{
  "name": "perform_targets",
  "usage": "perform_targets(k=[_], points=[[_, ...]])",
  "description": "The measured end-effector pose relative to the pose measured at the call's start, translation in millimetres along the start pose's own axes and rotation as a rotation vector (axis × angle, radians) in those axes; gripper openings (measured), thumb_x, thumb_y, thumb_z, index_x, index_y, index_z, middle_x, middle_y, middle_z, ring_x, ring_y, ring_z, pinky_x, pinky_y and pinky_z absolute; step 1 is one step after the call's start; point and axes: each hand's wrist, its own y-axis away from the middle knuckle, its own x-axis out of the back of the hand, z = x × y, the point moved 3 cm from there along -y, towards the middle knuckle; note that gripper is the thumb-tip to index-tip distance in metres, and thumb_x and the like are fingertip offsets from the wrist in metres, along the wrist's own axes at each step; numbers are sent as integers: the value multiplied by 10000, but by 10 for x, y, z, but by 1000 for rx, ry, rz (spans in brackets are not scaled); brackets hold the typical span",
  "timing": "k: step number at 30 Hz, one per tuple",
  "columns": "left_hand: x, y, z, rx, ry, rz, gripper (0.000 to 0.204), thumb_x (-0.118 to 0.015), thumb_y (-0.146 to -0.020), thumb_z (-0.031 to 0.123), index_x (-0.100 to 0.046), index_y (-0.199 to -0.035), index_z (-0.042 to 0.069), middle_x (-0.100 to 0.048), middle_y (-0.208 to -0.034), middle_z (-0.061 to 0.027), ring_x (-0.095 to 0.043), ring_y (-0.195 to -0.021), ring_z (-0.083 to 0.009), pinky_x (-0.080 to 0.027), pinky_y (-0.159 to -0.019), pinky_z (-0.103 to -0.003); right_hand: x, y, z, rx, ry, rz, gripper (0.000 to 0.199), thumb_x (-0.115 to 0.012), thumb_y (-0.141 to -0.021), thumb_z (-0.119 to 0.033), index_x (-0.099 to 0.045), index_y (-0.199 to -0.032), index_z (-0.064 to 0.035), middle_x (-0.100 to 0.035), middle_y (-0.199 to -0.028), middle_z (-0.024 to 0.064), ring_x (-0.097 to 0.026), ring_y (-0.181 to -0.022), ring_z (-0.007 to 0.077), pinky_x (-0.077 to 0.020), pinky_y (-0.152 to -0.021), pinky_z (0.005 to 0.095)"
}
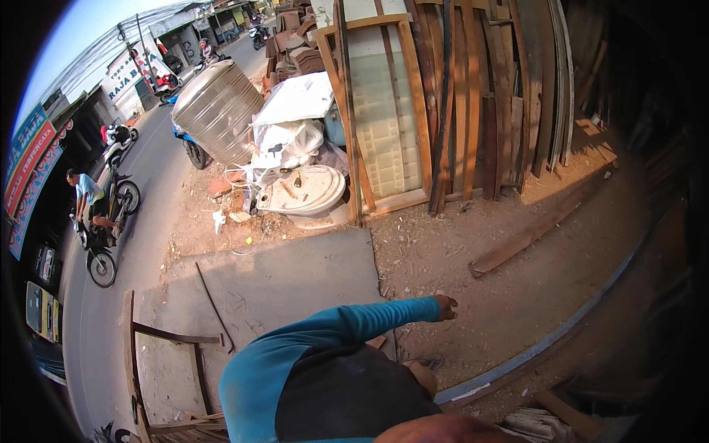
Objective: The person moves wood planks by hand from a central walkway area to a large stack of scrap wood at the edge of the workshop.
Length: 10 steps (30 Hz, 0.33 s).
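My left arm in a blue sleeve reaches across the front of my dark-fronted shirt. At its end, my left hand (447,307) hangs over the dirt ground with its fingers slightly bent and apart, and nothing shows in it. The closest loose thing ahead of it is a long brown wooden plank (528,240) lying on the ground, apart from the hand. Below the hand, part of my bent leg (421,375) shows beside the edge of a grey concrete slab (295,277). My right hand does not show.
Upright boards (473,103) and a wooden-framed panel (384,111) stand ahead. Left of them are a white toilet (306,192), plastic bags and a steel tank (216,111). A thin metal bar (214,306) lies near a wooden frame (133,354). Someone rides a motorcycle (102,266) on the road.
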Motion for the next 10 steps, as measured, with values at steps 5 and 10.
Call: perform_targets(k=[5,10], points=[[-572,-685,-598,186,-19,51,669,-563,-910,490,-494,-1361,2,-550,-1334,-230,-532,-1231,-381,-421,-1043,-451,1175,-241,1386,263,708,64,259,-681,-760,-365,-682,-788,-107,-671,-743,112,-679,-753,301,-536,-650,470],[-1032,-1606,-1303,147,-446,8,421,-535,-925,398,-636,-1099,28,-665,-1062,-219,-672,-992,-334,-537,-828,-452,2326,-1022,2064,-226,306,301,286,-654,-849,-398,-739,-868,-125,-714,-791,133,-712,-766,285,-565,-721,480]])
